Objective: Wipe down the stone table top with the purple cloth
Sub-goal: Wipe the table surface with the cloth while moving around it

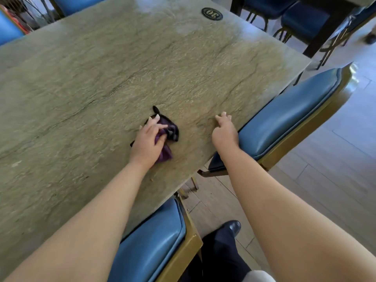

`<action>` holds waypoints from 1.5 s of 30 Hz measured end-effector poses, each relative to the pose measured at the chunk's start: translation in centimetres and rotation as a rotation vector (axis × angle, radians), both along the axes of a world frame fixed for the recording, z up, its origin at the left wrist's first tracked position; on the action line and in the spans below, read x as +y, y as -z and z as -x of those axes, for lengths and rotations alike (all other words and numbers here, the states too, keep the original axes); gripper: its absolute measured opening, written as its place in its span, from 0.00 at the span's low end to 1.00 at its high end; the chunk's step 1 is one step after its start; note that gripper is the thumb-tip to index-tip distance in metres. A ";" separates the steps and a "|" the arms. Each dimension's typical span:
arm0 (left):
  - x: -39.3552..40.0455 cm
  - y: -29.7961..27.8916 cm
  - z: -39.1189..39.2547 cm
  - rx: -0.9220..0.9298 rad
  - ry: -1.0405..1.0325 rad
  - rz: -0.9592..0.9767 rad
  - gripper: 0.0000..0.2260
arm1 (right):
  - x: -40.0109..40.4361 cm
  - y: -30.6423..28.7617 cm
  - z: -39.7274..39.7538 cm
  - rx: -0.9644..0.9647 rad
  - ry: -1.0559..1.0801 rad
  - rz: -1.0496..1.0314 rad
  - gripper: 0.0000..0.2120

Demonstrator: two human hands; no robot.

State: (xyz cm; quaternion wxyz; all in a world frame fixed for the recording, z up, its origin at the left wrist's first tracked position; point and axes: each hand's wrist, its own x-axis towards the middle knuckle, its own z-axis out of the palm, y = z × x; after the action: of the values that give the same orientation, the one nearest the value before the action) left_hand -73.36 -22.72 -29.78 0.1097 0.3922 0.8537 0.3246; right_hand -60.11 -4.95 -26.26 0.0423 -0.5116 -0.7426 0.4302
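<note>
A rough grey-green stone table top (101,78) fills most of the view. On it, near the right edge, lies a crumpled purple cloth (169,131) with dark trim. My left hand (149,139) lies on the cloth, thumb and fingers curled round its folds. My right hand (224,129) is a short way to the right of the cloth, near the table's edge, with fingers loosely extended and holding nothing.
A dark oval number plate (212,14) sits at the table's far right corner. Blue padded chairs stand along the right side (284,119), at the near edge (150,241), and at the far end. My dark shoe (232,227) is on the wooden floor below.
</note>
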 end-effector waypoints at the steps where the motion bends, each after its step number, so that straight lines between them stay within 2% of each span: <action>1: 1.0 0.0 0.6 0.005 -0.055 0.004 0.11 | -0.1 0.5 -0.2 -0.080 -0.088 -0.035 0.34; 2: 2.1 0.1 0.9 -0.001 -0.081 0.011 0.11 | 0.3 0.8 -0.2 -0.153 -0.151 -0.048 0.35; 4: 4.1 0.2 0.3 -0.003 -0.072 0.039 0.11 | 0.9 1.0 -0.1 -0.164 -0.182 -0.037 0.33; 9: 5.8 -0.4 -5.8 0.048 0.202 0.034 0.13 | -0.1 0.4 -0.5 0.243 0.123 0.107 0.27; 13: 3.0 -0.9 -7.1 -0.109 0.464 -0.032 0.12 | 0.1 -1.0 -0.6 0.212 0.199 0.184 0.20; 15: 2.1 -1.1 -5.0 -0.142 0.429 -0.037 0.12 | 0.2 -1.3 -0.8 0.177 0.166 0.167 0.21; 19: 3.9 -0.9 -0.1 -0.082 0.069 -0.084 0.11 | -0.1 -0.8 -1.0 0.215 0.156 0.144 0.23; 21: 6.3 -0.6 0.1 -0.085 0.029 -0.069 0.11 | -0.1 -0.4 -0.8 0.236 0.170 0.155 0.23; 25: 9.9 -0.5 -4.3 -0.058 0.238 0.006 0.13 | 0.2 0.1 -0.5 0.207 0.184 0.141 0.23; 30: 5.9 -0.8 -6.8 -0.076 0.449 0.029 0.14 | 0.0 0.0 -0.5 0.209 0.148 0.114 0.23; 32: 4.4 -1.6 -6.1 -0.006 0.512 0.107 0.17 | -0.3 -0.1 -0.6 0.170 0.062 0.033 0.21; 34: 2.7 -2.3 -4.9 0.088 0.415 0.178 0.21 | -1.4 -0.5 -1.1 0.158 -0.025 -0.135 0.21; 36: 0.1 -2.6 -3.9 0.075 0.189 0.197 0.22 | -3.6 -0.5 -2.0 0.164 -0.081 -0.373 0.18; 38: -3.0 -2.5 -3.2 0.033 0.001 0.287 0.23 | -6.2 0.0 -2.9 0.029 -0.173 -0.543 0.19; 41: -7.2 -2.2 -2.4 0.010 -0.189 0.549 0.25 | -9.0 1.6 -3.0 -0.214 -0.363 -0.478 0.38; 43: -9.0 -2.1 -2.1 -0.063 -0.277 0.679 0.26 | -9.1 2.3 -2.1 -0.267 -0.389 -0.454 0.43; 45: -9.7 -2.1 -2.0 -0.146 -0.263 0.739 0.26 | -8.5 2.1 -0.6 -0.302 -0.406 -0.431 0.44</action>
State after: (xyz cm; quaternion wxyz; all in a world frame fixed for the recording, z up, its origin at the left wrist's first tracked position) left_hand -71.38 -32.42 -27.72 0.2613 0.1894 0.9459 0.0341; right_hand -59.46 -13.49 -28.33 -0.0477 -0.3906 -0.9011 0.1822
